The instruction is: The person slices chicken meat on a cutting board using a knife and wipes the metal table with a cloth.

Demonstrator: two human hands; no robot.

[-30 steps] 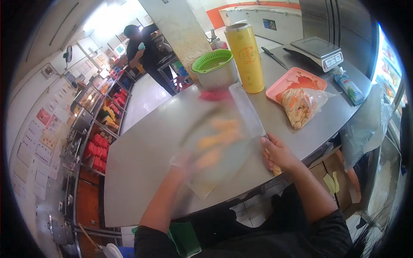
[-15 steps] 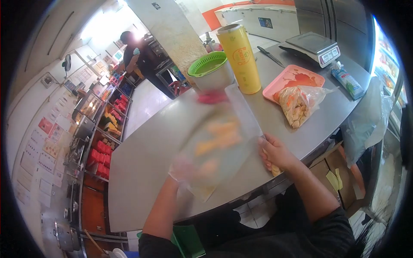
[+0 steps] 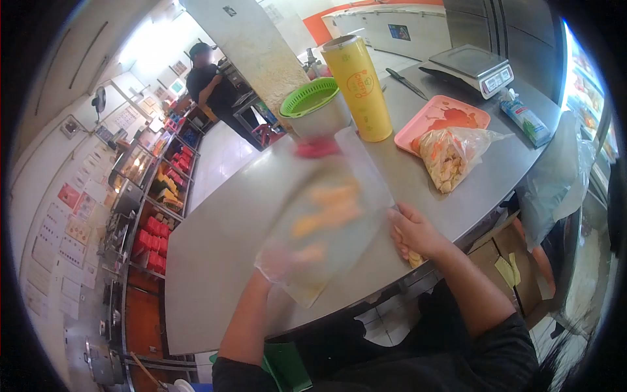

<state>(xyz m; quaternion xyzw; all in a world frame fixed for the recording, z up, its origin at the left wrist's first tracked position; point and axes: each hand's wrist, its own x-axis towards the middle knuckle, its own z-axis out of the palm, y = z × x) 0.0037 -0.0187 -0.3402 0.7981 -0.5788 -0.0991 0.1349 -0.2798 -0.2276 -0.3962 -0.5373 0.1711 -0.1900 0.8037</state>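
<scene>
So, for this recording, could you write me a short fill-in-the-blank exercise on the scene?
1. The hand nearer the filled bag is the ____ one.
2. The orange-yellow pieces beyond the left hand look ____, not sharp.
3. The tray that the filled bag partly covers is coloured ____.
4. Lying between the tall yellow roll and the scale is a ____.

Missing words: right; blurred; pink; knife.

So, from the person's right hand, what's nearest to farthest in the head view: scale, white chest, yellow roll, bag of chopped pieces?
From the right hand:
1. Bag of chopped pieces, just beyond, slightly right.
2. Yellow roll, farther back, left.
3. Scale, toward the back right.
4. White chest, in the background.
</scene>
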